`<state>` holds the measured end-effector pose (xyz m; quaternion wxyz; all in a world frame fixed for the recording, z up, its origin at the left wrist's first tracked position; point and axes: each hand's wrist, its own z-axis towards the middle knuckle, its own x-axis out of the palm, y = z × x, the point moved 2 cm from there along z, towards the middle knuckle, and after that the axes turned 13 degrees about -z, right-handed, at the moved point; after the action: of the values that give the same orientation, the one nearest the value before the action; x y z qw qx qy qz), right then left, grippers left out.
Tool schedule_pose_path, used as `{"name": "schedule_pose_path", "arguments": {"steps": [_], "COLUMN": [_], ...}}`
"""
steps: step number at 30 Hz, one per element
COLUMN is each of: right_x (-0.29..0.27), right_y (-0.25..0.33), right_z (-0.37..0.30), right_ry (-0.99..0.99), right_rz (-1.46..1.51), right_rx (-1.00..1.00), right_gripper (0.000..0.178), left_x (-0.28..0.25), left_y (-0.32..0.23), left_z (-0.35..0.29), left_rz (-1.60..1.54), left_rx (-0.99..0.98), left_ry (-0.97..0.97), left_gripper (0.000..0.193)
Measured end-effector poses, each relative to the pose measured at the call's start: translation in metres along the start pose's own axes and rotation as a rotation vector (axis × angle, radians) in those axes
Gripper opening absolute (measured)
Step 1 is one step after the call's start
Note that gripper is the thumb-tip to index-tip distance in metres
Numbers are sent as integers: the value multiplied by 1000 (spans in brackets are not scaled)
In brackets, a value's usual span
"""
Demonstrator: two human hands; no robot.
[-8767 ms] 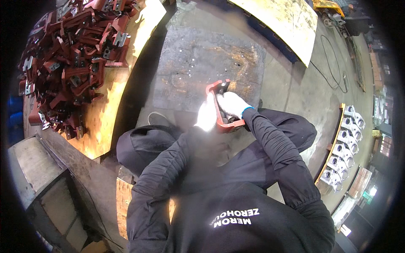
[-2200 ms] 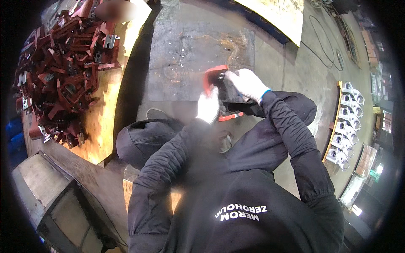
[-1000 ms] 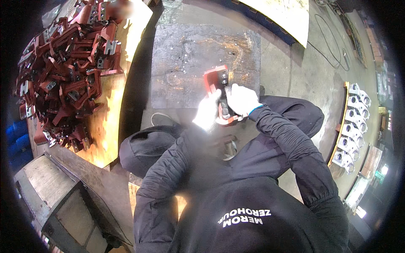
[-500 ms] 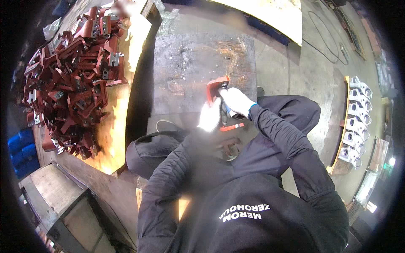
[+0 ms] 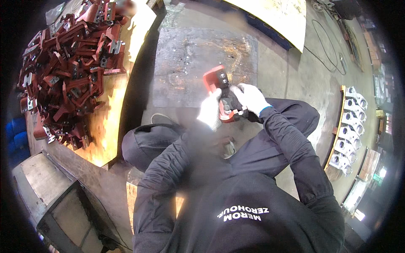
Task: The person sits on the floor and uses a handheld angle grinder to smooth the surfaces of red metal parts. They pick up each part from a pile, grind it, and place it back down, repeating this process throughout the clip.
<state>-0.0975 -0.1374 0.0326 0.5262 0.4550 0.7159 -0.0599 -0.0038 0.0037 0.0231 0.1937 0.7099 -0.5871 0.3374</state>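
White two-line lettering, upside down, on front of black sweatshirt.

Shiny wood, dark corners and a smudge in the middle
Bright light makes the wooden table on the left glow yellow and white along its right edge, and a deep dark shadow lies just past that edge. The pale board is almost all white. The left hand looks too bright. A gray blur hides the end of the left sleeve. Straight lines bend near the round black rim, where the right side looks dim and fuzzy.
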Motion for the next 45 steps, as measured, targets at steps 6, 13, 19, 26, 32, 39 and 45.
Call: {"name": "schedule_pose_path", "arguments": {"steps": [6, 13, 19, 26, 32, 39, 45], "right_x": [-20, -32, -5, 36, -20, -13, 52], "right_y": [14, 31, 24, 8, 56, 1, -18], "right_z": [-6, 11, 16, 28, 21, 38, 40], "right_ry": [-337, -348, -102, 97, 403, 205, -12], "right_rz": [-655, -688, -619, -402, -62, 162, 226], "right_rx": [-379, -446, -196, -329, -53, 86, -44], "right_gripper": [29, 24, 31, 29, 34, 42, 48], "left_x": [12, 10, 3, -21, -21, 12, 19], "left_y": [-7, -6, -12, -12, -9, -20, -15], "left_z": [-5, -5, -1, 10, 6, -2, 5], "left_rz": [-97, -53, -142, -109, -35, -2, -104], "left_rx": [-79, -30, -108, -166, -153, -146, -92], "left_ry": [63, 129, 161, 148, 164, 163, 105], "left_gripper": [32, 32, 34, 35, 41, 40, 33]}}
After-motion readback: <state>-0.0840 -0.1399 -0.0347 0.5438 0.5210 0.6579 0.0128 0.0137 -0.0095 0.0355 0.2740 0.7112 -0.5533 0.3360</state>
